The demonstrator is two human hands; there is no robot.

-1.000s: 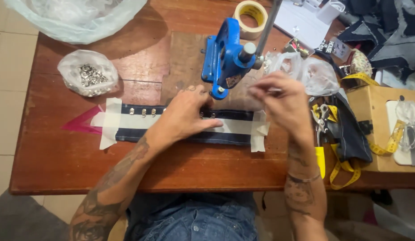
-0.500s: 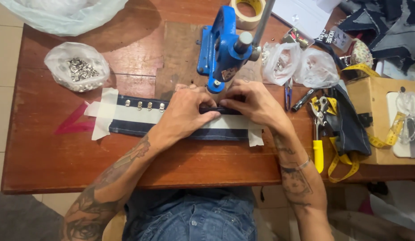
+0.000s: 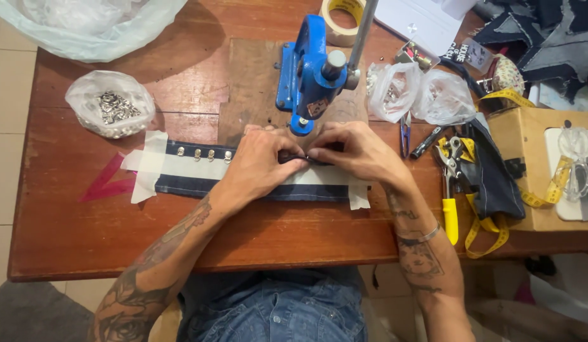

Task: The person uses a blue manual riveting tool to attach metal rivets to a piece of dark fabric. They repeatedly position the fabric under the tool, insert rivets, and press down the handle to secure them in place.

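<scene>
Single head view, steeply downward, close over wooden table (image 3: 85, 240), facing forward

light: I see soft, even daylight, bright enough | shadows: a dim one under the big clear bag (image 3: 85, 25) on the bench (image 3: 72, 234), small ones beside the blue press (image 3: 306, 69) | glare: slight shine on the wood | focus: middle sharp, corners bend and blur a little
</scene>
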